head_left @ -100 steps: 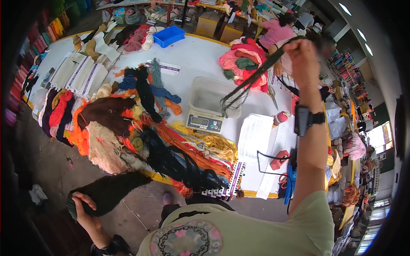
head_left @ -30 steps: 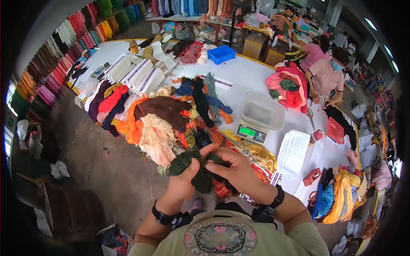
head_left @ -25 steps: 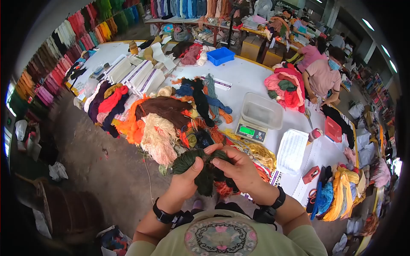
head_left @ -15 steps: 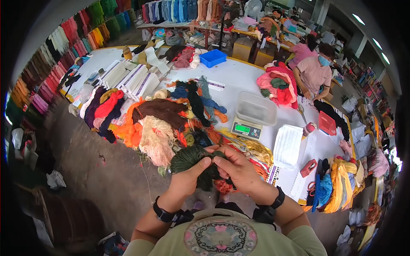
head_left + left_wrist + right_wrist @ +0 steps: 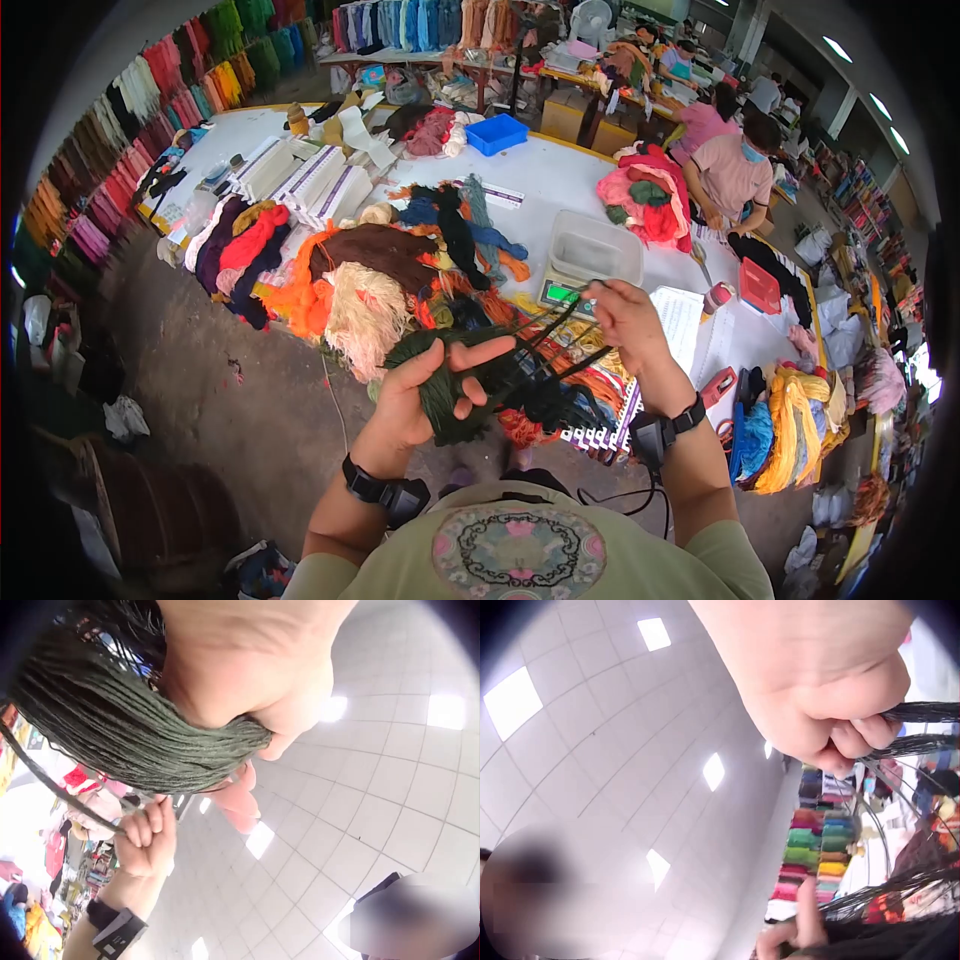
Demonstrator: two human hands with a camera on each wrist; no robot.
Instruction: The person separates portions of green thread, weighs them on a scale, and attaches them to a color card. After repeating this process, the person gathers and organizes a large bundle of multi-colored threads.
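Since 0.5 s ago, right hand (image 5: 632,325) moved away from left hand (image 5: 400,405); strands (image 5: 934,712) now stretched between. Left hand grips dark green skein (image 5: 112,727), index finger extended, skein at near edge of table (image 5: 545,180). Right hand, fingers curled, grips strands. Scale (image 5: 558,292) toward near edge: display lit green, digits illegible. Printed sheet (image 5: 678,320) right of scale, purple-striped cards (image 5: 325,185) toward left end: print too small to read. White marking on wrist device (image 5: 120,934), right arm: illegible.
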